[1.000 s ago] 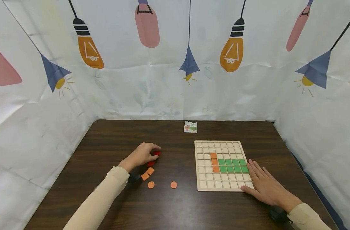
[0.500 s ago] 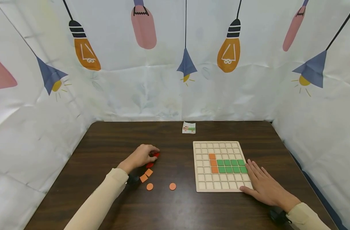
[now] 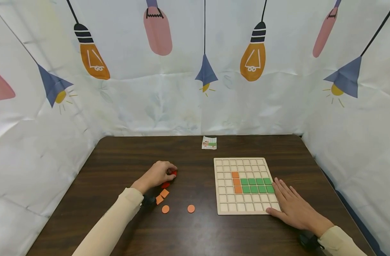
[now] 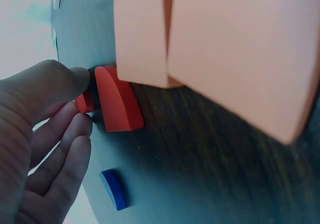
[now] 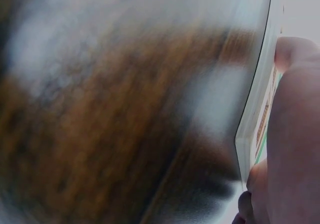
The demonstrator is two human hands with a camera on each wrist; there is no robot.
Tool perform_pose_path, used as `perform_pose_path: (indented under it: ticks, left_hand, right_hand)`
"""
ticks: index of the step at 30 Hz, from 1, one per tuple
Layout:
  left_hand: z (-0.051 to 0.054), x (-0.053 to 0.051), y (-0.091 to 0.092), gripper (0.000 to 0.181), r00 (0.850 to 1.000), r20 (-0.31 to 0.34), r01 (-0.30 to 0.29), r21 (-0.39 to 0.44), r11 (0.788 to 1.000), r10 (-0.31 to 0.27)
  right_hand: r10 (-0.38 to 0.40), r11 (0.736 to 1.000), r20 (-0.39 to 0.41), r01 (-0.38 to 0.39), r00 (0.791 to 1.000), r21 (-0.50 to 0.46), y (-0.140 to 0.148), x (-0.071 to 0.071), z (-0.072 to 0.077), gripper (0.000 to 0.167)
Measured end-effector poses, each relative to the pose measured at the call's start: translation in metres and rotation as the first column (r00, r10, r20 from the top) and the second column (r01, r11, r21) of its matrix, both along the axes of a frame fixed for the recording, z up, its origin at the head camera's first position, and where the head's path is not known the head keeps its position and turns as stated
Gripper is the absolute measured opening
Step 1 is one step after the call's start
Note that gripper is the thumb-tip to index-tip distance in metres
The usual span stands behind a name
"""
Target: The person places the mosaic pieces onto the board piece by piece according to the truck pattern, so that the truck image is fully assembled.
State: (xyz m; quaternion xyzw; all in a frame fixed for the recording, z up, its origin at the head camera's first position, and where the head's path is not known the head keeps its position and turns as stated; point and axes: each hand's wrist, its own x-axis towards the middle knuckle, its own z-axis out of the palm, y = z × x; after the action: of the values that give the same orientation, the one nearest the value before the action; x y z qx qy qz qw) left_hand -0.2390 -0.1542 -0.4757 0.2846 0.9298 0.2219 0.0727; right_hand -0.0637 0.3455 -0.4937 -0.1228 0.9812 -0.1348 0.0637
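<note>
My left hand (image 3: 158,173) pinches a small red piece (image 4: 85,101) between thumb and fingers, low over the table's left half. Beside it lies another red piece (image 3: 165,185). Two orange squares (image 3: 164,193) and an orange disc (image 3: 165,209) follow toward the near side. A pale wooden grid board (image 3: 226,207) lies on the right, with orange squares (image 3: 236,181) in a column and green squares (image 3: 256,185) in two rows. Along the board's right edge rests my right hand (image 3: 292,206), its fingers straight and its thumb at the near right corner.
A second orange disc (image 3: 191,208) lies between the loose pieces and the board. Near the back table edge is a small printed card (image 3: 209,143). A blue piece (image 4: 114,189) shows only in the left wrist view. Printed white cloth (image 3: 182,106) surrounds the table.
The head view has shifted slightly, so everything sits a little further left. Both hands keep nearly the same places, the left still at the red pieces, the right on the board's edge.
</note>
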Motion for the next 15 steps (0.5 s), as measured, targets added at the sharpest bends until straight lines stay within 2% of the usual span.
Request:
perform_pose_path:
  ticks: [15]
  left_hand:
    - [0.002,0.000,0.017,0.022,0.999,-0.043,0.027,0.049,0.998,-0.025]
  right_hand:
    - [0.002,1.000,-0.011,-0.001,1.000,0.019,0.001,-0.001,-0.001,0.102]
